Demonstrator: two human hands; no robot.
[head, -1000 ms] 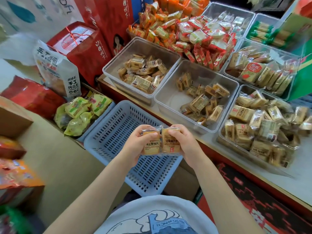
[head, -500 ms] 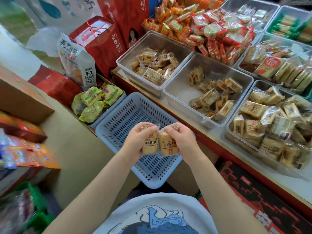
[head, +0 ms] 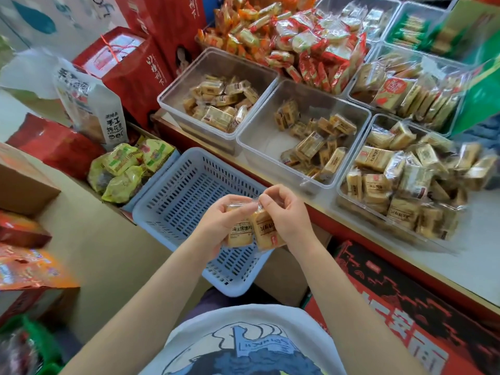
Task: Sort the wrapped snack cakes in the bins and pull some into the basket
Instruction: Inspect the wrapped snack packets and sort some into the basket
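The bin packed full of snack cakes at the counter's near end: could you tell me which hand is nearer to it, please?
Right. The right hand holds a cake over the basket, just left of the full bin; the left hand is farther left.

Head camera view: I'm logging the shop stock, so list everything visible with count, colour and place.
Basket: one, pale blue, empty, below the hands.
Clear bins: several, on the counter, holding tan wrapped snack cakes.
Red-orange snack packs: a heap, behind the bins.
Green-yellow packs: several, left of the basket.
Red gift boxes: two, upper left.
White bag: one, beside the boxes.
Held cakes: two, tan, over the basket.
Left hand, right hand: one cake each.
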